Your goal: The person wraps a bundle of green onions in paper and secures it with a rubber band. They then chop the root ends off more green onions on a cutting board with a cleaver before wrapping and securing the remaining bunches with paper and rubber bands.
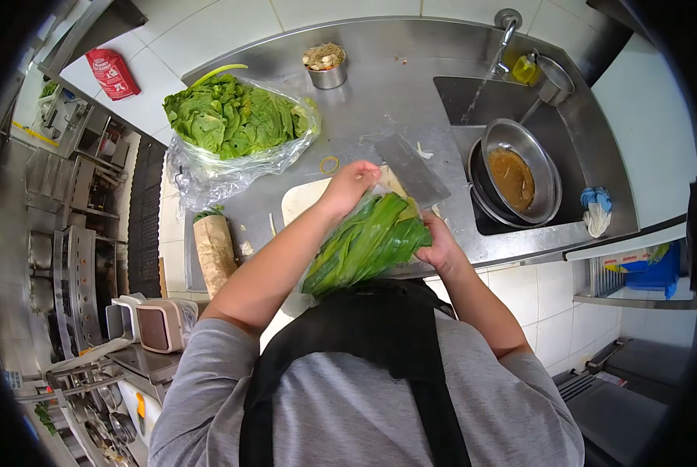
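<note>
A bunch of long green leaves (368, 241), partly in clear plastic, lies against my apron over the near edge of the counter. My right hand (439, 245) is closed round the right end of the bunch. My left hand (352, 185) is at its upper left, fingers pressed together at what looks like the clear plastic. Under my left forearm a white cutting board (298, 201) shows in part. Just beyond my left hand lies a yellow ring (329, 164). A wide blade-like metal sheet (411, 167) rests on the counter to the right of that hand.
Leafy greens (232, 117) sit in clear plastic at the back left, near a metal cup (325, 68) of pale pieces. A paper-wrapped bundle (215, 253) lies at the left edge. Water runs from the tap (506, 39) into the sink, which holds metal bowls (547, 167).
</note>
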Action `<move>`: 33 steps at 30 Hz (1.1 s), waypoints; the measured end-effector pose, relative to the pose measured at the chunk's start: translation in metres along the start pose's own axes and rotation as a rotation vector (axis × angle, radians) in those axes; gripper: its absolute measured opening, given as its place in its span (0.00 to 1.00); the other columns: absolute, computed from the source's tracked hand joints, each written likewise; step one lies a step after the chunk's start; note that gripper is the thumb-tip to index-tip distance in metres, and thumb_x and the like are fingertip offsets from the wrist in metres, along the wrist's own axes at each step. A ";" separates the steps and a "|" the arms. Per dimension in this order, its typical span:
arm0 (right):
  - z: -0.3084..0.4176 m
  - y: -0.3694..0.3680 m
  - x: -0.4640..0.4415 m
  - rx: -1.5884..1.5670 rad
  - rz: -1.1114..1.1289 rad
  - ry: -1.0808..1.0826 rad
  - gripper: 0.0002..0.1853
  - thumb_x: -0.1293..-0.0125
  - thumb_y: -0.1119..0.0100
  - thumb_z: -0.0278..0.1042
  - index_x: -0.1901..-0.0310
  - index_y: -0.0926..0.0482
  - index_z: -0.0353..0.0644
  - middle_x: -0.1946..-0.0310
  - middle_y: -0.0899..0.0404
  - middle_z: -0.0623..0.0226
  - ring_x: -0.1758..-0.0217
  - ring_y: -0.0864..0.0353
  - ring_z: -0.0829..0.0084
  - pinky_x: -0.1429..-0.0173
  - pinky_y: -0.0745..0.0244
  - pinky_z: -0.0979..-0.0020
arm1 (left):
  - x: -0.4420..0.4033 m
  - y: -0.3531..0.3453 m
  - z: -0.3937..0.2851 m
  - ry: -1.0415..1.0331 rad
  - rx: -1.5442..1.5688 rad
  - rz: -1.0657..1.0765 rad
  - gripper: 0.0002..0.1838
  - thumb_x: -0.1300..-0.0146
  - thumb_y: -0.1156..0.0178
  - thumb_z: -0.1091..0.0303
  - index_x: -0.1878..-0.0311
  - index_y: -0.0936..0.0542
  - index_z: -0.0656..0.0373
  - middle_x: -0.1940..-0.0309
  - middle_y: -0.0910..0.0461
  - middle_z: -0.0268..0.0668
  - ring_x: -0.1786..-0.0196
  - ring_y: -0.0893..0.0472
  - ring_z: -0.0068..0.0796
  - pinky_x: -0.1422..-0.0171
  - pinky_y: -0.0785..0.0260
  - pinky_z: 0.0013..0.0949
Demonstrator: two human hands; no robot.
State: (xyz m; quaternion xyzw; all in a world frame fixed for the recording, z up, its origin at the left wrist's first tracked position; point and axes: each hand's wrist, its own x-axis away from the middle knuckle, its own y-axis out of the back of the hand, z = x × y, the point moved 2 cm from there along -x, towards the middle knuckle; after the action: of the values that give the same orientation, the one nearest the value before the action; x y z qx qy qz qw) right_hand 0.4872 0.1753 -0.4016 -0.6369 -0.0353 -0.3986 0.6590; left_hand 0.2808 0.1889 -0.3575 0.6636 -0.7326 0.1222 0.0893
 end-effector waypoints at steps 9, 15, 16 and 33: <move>-0.003 -0.041 0.012 0.323 0.271 -0.017 0.23 0.22 0.50 0.45 0.36 0.26 0.36 0.39 0.22 0.57 0.40 0.19 0.63 0.36 0.21 0.61 | 0.041 0.030 -0.004 0.104 0.036 0.142 0.10 0.26 0.39 0.60 0.53 0.19 0.56 0.59 0.18 0.26 0.59 0.21 0.15 0.51 0.28 0.26; -0.001 -0.039 -0.004 0.624 0.162 0.031 0.20 0.25 0.43 0.47 0.45 0.20 0.38 0.48 0.16 0.61 0.48 0.15 0.65 0.40 0.20 0.61 | 0.025 0.035 0.024 0.047 0.025 0.043 0.11 0.25 0.42 0.63 0.50 0.18 0.59 0.60 0.19 0.31 0.54 0.21 0.21 0.44 0.29 0.28; -0.002 -0.038 -0.005 0.526 0.156 0.048 0.18 0.25 0.43 0.46 0.46 0.19 0.39 0.50 0.15 0.61 0.51 0.14 0.65 0.40 0.19 0.61 | 0.024 0.038 0.024 -0.113 -0.142 -0.069 0.11 0.25 0.43 0.64 0.49 0.18 0.60 0.60 0.20 0.32 0.53 0.22 0.22 0.42 0.30 0.29; -0.052 -0.165 -0.017 -0.049 0.294 0.146 0.24 0.18 0.64 0.46 0.31 0.32 0.43 0.37 0.25 0.60 0.31 0.28 0.59 0.24 0.37 0.51 | 0.168 0.037 -0.051 -0.288 -0.415 -0.248 0.46 0.55 0.21 0.68 0.31 0.32 0.63 0.40 0.22 0.42 0.39 0.23 0.33 0.30 0.33 0.38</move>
State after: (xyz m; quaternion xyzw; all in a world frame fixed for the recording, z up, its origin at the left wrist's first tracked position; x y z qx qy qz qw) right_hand 0.3576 0.1596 -0.2862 -0.6205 0.1161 -0.3436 0.6953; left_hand 0.2247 0.0476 -0.2617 0.7261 -0.6604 -0.1378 0.1326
